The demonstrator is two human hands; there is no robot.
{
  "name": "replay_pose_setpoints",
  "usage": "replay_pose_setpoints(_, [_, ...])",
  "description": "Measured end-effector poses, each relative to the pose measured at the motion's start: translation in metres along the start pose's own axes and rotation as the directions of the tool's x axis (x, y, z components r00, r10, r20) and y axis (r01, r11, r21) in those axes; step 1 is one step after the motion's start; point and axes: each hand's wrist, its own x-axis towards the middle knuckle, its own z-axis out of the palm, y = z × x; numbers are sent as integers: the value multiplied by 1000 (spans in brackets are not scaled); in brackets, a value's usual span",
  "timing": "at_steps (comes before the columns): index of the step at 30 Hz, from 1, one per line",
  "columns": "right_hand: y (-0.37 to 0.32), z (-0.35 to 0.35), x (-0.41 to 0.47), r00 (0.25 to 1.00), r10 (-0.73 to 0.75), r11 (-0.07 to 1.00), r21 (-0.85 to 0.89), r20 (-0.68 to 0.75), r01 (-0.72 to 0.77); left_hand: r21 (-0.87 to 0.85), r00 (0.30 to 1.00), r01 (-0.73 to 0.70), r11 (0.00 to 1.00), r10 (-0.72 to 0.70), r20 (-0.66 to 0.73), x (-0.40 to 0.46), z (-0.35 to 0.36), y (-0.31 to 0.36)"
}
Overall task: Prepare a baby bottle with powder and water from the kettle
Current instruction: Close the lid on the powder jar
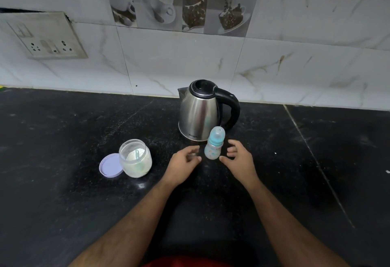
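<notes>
**Bottle upright between two loose hands, neither touching it**

Baby bottle (213, 146) stands upright on the black counter (63, 192), capped with its blue collar and clear teat. Body looks pale and cloudy, with small printed specks; contents cannot be told. It sits just in front of the kettle (200, 111), its teat overlapping the kettle's lower right side in the head view.

Left hand (183, 164): forearm comes up from the bottom edge, angled toward the bottle. Fingers loosely curled, grasping nothing, tips pointing right. A narrow gap of counter shows between its fingertips and the bottle's base.

Right hand (238, 158): forearm enters from lower right, angled inward. Fingers spread and slightly bent, thumb lowest, palm facing the bottle. Released, gripping nothing. Just beside the bottle on its right, also apart from it.

The two hands flank the bottle at roughly its lower half, mirrored, both hovering close over the counter; whether they rest on it cannot be told.

Kettle: steel body, black lid closed, black handle to the right, spout to the left, standing near the tiled wall (190, 59).

Left of the hands, well apart from the bottle: an open clear powder jar (136, 159) with white powder and a pale scoop inside. Its lilac lid (109, 165) lies flat on the counter, touching the jar's left side.

Wall socket plate (47, 36) at upper left.
</notes>
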Motion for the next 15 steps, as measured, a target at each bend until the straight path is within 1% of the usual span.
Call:
replay_pose_setpoints(2, [3, 6, -19, 999, -12, 1000, -23, -47, 11, -29, 1000, -3, 1000, 2, -31, -17, -8, -9])
replay_pose_setpoints(4, [2, 17, -36, 999, -31, 999, -27, -34, 30, -51, 997, 5, 999, -8, -75, -36, -16, -19])
replay_pose_setpoints(10, [-16, 65, -69, 980, -108, 994, 41, 165, 102, -126, 975, 69, 990, -93, -199, -94, -51, -51])
replay_pose_setpoints(12, [-28, 80, -72, 966, -135, 990, 60, 221, 124, -149, 954, 97, 984, -135, -269, -109, -68, -61])
replay_pose_setpoints(15, [-48, 101, -71, 950, -163, 985, 94, 268, 142, -174, 902, 125, 977, -185, -389, -124, -95, -70])
